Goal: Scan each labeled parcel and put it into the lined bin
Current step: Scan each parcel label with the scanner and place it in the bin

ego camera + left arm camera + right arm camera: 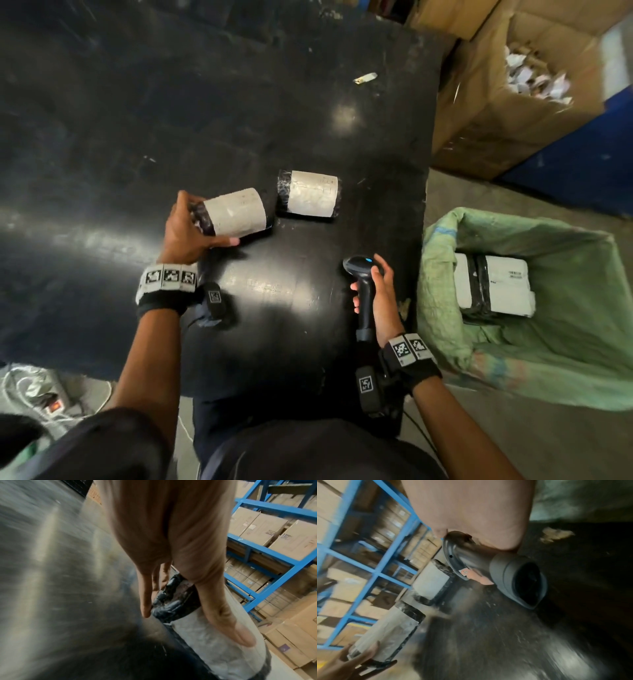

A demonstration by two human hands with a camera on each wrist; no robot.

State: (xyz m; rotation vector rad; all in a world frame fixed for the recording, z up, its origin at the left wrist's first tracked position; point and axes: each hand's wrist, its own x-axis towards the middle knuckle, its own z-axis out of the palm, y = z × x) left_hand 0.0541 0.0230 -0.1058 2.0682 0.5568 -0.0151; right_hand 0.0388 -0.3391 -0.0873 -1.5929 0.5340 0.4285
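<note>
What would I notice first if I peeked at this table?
Probably the white-labelled parcel the left hand grips near the middle of the black table, with a second parcel lying just beyond it. Next, the scanner in the right hand, beside the green bin.

Head view overhead, down on table (239,102); wrist views close, low, sharing it.
</note>
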